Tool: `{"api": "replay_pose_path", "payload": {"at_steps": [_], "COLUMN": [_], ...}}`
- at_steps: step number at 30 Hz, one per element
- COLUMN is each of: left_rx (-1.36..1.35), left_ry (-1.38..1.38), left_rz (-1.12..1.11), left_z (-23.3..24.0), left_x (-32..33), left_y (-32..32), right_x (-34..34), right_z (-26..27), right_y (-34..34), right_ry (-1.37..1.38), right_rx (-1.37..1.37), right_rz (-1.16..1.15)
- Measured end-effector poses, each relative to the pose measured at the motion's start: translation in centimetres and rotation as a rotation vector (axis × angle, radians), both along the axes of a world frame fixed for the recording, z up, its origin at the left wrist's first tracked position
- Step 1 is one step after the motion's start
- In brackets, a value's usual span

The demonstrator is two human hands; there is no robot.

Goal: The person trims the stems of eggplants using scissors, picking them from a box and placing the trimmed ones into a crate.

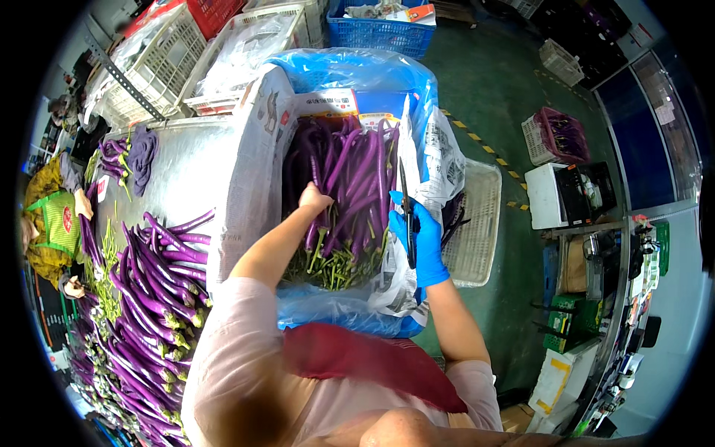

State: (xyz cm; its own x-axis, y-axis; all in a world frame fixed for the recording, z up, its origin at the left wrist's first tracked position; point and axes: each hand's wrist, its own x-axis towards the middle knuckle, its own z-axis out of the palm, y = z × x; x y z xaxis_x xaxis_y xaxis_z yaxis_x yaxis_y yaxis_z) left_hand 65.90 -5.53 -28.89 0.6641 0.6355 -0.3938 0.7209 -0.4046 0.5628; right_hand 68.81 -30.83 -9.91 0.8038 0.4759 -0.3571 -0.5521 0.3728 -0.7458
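Long purple eggplants (357,173) lie in a crate lined with blue plastic film (357,67) and printed paper (251,167), their green stems towards me. My left hand (316,198), bare, reaches in and rests on eggplants at the left of the crate; whether its fingers grip one is hidden. At the crate's right side, my right hand (419,234) in a blue glove is closed around dark-handled scissors (411,229), whose blades point away from me along the paper lining.
On the metal table (184,145) at left lie many more eggplants (151,313), cut stems (109,274) and a dark cloth (142,159). Another person works at the far left. White crates (246,50) and a blue crate (380,33) stand beyond; a pale crate (475,223) sits right.
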Motion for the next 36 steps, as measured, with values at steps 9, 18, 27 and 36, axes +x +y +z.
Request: {"api": "replay_pose_path", "payload": {"at_steps": [9,18,27,36], "left_rx": [-1.916,-1.611,-1.651,-1.571], "left_ry": [-0.555,-0.671,-0.662,-0.654], "left_rz": [0.134,-0.298,-0.313,-0.378], "left_z": [7.6,15.9,19.2,19.9], "left_x": [-3.8,-2.6,-3.3,-4.6], "left_y": [1.0,-3.7,-6.0,-6.7], "right_x": [0.3,0.8,0.2,-1.3], "right_z": [-1.4,-3.5,0.1,3.1], "right_y": [-0.5,-0.6,1.3,5.4], "right_ry": [-0.074,-0.221,-0.015,-0.661], "right_rx": [0.044,0.070,0.503,-0.022], "right_rz": [0.091,0.130,0.071,-0.184]}}
